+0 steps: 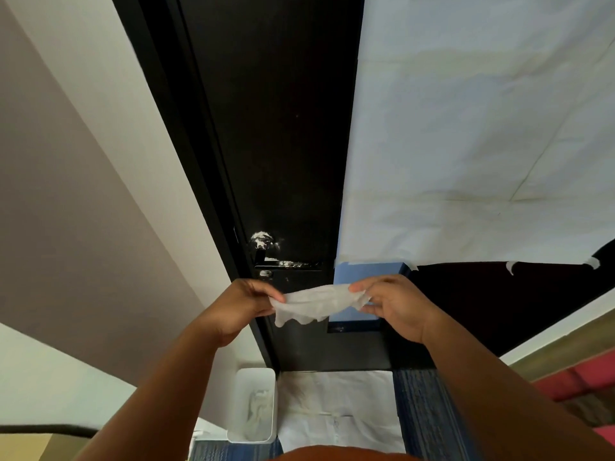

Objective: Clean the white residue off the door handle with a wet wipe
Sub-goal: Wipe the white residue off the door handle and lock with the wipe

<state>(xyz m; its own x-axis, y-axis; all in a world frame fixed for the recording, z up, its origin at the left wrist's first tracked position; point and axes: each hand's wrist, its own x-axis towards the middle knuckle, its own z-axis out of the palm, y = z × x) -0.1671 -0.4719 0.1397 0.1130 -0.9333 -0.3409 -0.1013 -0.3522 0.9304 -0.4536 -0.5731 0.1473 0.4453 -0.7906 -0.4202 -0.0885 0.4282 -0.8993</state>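
You face a black door (283,128). Left of it runs a wall (83,161) banded grey and white. Right of it hangs taped white paper (482,128). Below the door, a white bin (254,377) stands beside floor sheets (339,410) on blue striped carpet (416,410).

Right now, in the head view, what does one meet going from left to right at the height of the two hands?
grey wall → left hand → wet wipe, stretched between both hands → right hand
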